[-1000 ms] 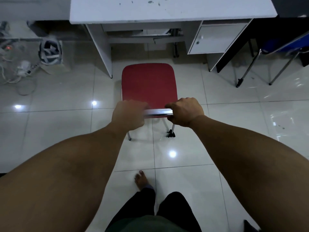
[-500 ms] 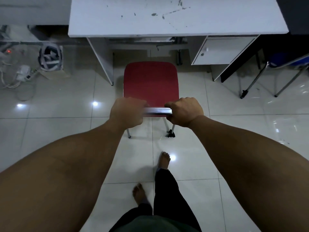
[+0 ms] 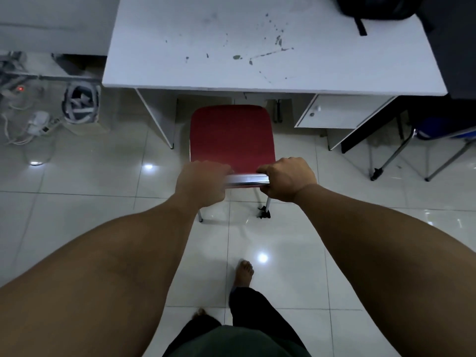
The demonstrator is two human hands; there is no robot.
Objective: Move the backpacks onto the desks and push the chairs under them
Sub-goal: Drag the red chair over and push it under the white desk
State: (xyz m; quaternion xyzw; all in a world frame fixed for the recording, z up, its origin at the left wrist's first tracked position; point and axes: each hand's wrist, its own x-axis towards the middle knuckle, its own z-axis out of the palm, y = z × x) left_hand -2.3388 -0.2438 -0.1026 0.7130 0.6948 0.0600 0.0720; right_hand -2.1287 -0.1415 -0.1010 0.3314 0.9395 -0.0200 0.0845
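Chair [image 3: 231, 136] has rolled closer: its front edge now sits just under the desk [image 3: 257, 70] lip. My left hand [image 3: 202, 184] and right hand [image 3: 287, 179] stay clenched on its back rail. Backpack [image 3: 373, 7], apparently, already rests on top.

Bare arms, bare feet, dark clothes.
I see my left hand [image 3: 201, 185] and right hand [image 3: 288, 179] on sleeveless, bare forearms; near me, a dull green shirt hem [image 3: 237, 342] sits over black trousers [image 3: 253, 307], with both feet unshod.
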